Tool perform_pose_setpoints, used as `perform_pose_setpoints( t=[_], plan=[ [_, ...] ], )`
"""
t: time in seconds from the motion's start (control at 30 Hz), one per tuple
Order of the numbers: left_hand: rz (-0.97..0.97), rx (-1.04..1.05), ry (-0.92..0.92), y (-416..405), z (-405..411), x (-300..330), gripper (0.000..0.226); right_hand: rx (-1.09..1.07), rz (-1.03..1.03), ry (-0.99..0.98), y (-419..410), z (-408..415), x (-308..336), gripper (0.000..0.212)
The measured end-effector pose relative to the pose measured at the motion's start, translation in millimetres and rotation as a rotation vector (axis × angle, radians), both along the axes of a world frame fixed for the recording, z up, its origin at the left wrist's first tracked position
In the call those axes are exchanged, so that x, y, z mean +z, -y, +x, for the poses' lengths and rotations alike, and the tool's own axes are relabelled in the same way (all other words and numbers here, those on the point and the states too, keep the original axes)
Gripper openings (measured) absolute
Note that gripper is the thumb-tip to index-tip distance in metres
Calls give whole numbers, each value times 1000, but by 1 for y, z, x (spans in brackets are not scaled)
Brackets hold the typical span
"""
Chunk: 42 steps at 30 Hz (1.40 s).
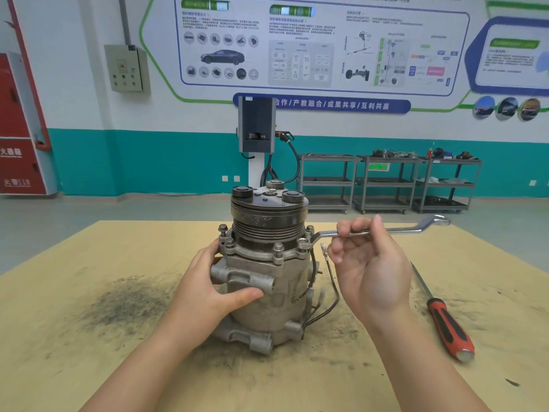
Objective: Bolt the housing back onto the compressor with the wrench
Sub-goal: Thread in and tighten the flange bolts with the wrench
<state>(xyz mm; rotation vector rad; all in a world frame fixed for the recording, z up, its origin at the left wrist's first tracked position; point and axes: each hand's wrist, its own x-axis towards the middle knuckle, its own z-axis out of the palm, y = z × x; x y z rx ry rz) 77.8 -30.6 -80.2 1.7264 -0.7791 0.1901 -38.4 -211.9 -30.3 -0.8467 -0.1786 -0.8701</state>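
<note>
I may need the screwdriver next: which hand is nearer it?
Right. The right hand holds the wrench just left of the screwdriver; the left hand steadies the compressor, farther away.

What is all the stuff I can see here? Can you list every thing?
compressor: one, grey metal, upright mid-table
bolts: several, silver, round the compressor's flange
wrench: one, silver, ring end on a right-side bolt
wires: a few, black, hanging at the compressor's right
screwdriver: one, red and black handle, on the table at right
table: one, tan, with dark smudges
carts: three, grey, by the far wall
charger: one, grey, on a white post
cabinet: one, red, far left
hands: left steadies the compressor; right holds the wrench
</note>
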Motion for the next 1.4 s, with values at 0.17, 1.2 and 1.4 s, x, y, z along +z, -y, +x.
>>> perform_pose_setpoints(
  t=[0.17,1.2,1.4],
  plan=[
    [9,-3,8,0,3,-2,92,-571,-629,213,-28,2,-21,34],
    [20,5,0,-1,1,-2,98,-149,-2,-18,-7,4,-6,48],
    [10,12,51,1,5,-5,85,-713,-862,227,-41,5,-31,33]
  ],
)
